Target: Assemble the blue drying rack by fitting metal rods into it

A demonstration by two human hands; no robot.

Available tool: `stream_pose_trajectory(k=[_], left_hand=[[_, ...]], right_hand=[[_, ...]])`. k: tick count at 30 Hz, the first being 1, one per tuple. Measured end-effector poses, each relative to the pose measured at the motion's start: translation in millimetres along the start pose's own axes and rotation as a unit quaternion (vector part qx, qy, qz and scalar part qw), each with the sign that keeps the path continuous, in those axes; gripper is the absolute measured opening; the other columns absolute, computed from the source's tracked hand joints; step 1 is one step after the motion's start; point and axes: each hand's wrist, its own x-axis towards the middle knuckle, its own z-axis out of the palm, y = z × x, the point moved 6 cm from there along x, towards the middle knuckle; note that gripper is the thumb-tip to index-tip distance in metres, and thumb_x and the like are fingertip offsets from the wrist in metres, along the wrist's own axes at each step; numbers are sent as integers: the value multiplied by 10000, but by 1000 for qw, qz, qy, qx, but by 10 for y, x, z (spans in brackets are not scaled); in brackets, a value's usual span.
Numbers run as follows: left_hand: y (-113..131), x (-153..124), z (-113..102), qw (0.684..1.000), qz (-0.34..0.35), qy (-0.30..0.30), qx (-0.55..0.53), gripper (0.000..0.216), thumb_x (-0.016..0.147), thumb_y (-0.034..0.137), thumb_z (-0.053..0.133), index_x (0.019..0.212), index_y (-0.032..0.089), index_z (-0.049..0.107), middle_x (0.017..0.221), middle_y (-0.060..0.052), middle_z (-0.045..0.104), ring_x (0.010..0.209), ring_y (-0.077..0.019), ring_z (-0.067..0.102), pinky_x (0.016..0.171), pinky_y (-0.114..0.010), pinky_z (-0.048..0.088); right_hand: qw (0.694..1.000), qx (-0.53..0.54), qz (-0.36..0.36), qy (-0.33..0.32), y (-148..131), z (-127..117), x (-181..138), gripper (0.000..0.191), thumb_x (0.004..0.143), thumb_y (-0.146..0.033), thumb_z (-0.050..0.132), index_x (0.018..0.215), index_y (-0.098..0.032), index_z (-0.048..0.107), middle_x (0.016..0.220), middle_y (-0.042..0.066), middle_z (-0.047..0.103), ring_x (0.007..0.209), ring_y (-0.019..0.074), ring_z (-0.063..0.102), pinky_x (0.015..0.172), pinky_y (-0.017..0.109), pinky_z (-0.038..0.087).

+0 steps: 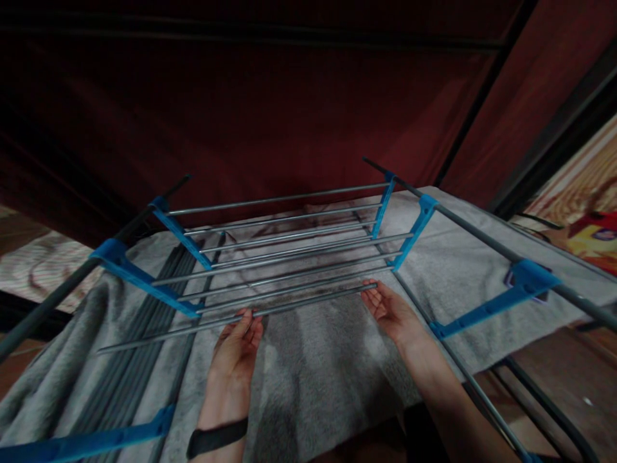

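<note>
A metal rack frame with blue plastic connectors (pixel 144 280) stands over a grey towel (pixel 313 360). Several thin silver rods (pixel 284 247) span between the blue brackets. The nearest rod (pixel 183 328) runs loose from lower left to the right. My left hand (pixel 236 354), with a black band on its wrist, has its fingers curled up around this rod near its middle. My right hand (pixel 390 308) is open, palm up, with its fingertips at the rod's right end.
Dark side rails (pixel 482 241) run along both sides with more blue brackets (pixel 525 286). A bundle of dark rods (pixel 130 360) lies on the towel at the left. Dark red fabric walls (pixel 270 109) rise behind. Patterned bedding (pixel 588 225) shows at the far right.
</note>
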Motion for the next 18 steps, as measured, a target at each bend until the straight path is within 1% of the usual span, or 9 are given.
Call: stream_pose_trajectory(k=[7,14,18], left_hand=[[-4,-65,18,1000,-2,17,-1,231,853,-45,556,719,135,610,631,25,667,529,-90,652,474,-158,524],[-20,-105,54,1000,-11,18,6,236,852,-10,588,662,130,589,582,18,640,504,-84,635,457,-147,503],[-38,-123,66,999,-23,23,7,212,858,6,591,687,130,607,595,11,648,506,-84,631,490,-160,521]], right_hand=[[1000,2,-8,4,0,-36,9,77,870,-130,603,860,-195,643,766,-8,712,685,102,680,717,221,601],[1000,5,-11,-6,-4,-5,-4,86,864,-99,605,883,-167,654,801,5,718,731,99,685,751,213,598],[1000,9,-12,16,-18,-9,-28,103,888,-98,576,875,-172,647,780,3,711,693,87,676,713,192,592]])
